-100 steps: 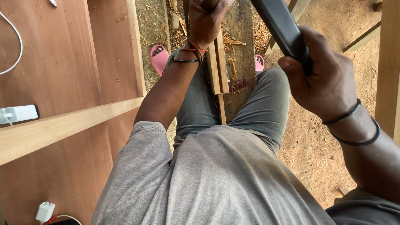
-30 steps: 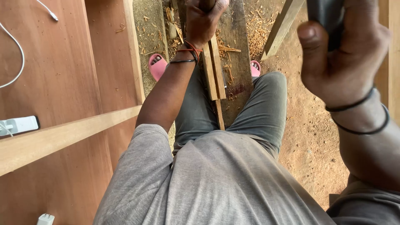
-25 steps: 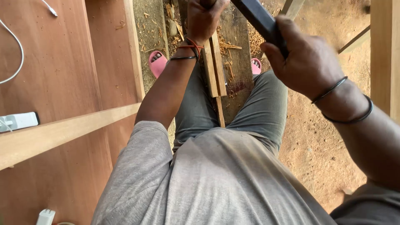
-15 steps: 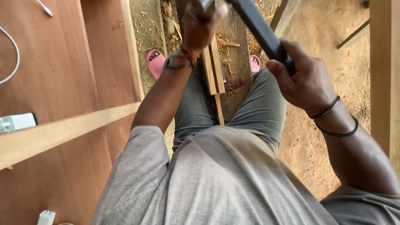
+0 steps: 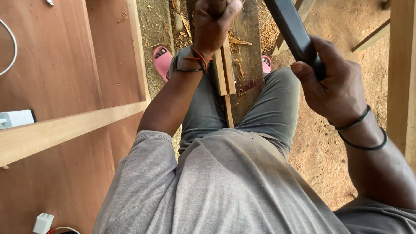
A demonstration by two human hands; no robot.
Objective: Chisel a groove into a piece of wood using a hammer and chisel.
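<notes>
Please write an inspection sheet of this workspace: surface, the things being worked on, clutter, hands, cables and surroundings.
Surface: dark plank on sandy ground, between the person's legs.
Job's things: narrow wooden strips lying along the plank; dark bar, its top out of frame.
Clutter: wood shavings scattered around the plank.
Hands: left hand closed at the upper end of the strips, what it grips not clear; right hand closed on the dark bar.
Cables: white cable and white charger on the brown panel.
Surroundings: pale wooden beam, pink sandals.
</notes>
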